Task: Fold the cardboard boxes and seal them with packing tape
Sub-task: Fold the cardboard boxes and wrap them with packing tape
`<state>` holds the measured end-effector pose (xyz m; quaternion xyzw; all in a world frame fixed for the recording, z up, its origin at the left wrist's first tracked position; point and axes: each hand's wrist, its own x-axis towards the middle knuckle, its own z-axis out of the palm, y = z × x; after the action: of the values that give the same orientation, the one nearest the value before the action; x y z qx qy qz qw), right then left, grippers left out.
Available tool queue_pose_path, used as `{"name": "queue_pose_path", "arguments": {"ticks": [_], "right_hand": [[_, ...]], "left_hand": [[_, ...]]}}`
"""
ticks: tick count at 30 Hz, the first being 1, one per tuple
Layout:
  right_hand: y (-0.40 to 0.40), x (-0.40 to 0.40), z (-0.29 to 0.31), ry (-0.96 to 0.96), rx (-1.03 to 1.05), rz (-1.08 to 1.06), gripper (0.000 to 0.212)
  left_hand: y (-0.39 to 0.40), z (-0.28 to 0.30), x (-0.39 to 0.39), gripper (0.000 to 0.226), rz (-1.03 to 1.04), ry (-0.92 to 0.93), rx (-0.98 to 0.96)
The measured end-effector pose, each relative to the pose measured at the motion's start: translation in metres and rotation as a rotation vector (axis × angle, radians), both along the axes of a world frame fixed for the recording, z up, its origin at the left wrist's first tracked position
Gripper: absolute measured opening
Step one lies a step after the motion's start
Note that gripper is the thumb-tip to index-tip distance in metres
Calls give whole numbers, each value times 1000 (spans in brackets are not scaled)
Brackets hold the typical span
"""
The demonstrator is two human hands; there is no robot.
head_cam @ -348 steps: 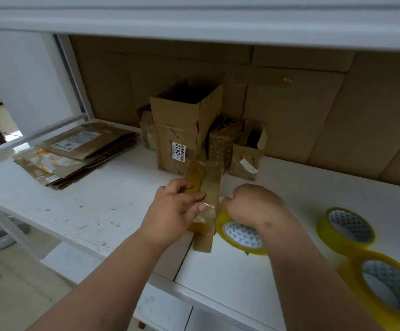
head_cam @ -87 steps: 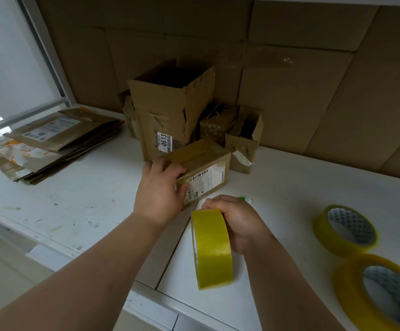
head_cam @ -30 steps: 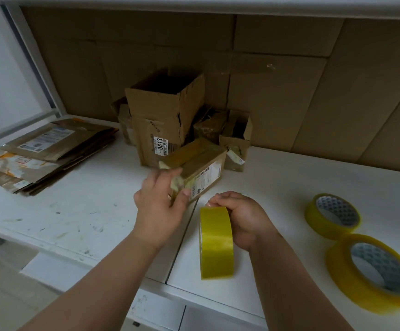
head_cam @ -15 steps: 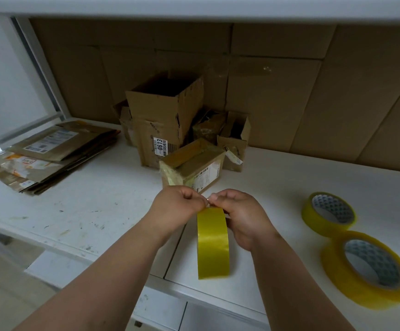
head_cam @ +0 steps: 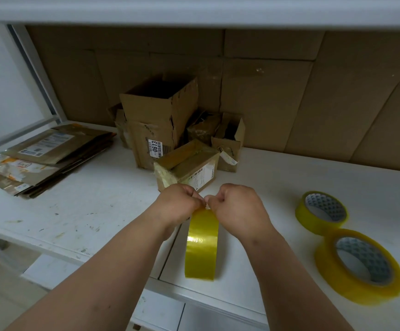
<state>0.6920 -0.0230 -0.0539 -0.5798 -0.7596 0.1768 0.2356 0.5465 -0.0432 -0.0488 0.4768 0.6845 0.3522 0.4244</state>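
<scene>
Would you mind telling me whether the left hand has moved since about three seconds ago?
Yes. The left hand has left the small taped box and come toward the table's near edge, now pinching at the top of the upright tape roll.

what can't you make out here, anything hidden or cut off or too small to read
Head view only:
- Fingertips of the left hand and right hand: curled away, so the tape end they pinch is barely seen.
- Upright tape roll: its top is covered by both hands.
- Sealed small box: label print too small to read; its near bottom edge is behind the left hand.
- Tall open box: interior is dark.
- Flattened cardboard stack: left end cut off by the frame.
</scene>
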Motion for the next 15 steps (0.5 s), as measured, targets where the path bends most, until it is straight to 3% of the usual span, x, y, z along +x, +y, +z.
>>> {"name": "queue_pose_path", "arguments": {"ticks": [4,6,9,10,15], "right_hand": [[1,7,-4,21,-38,-87,34],[4,11,-5,201,-178,-70,44],[5,13,-13,604,-429,44,8],[4,13,-16,690,-466,37,10],[8,18,-21,790,-523,-91,17]], "left_hand": [[1,-3,4,15,24,4,10],[0,-3,5,15,32,-45,6],[-1,-3,7,11,30,-60,28],[-1,-4,8,10,34,-59,42],[1,-8,7,11,99,-194,95]]}}
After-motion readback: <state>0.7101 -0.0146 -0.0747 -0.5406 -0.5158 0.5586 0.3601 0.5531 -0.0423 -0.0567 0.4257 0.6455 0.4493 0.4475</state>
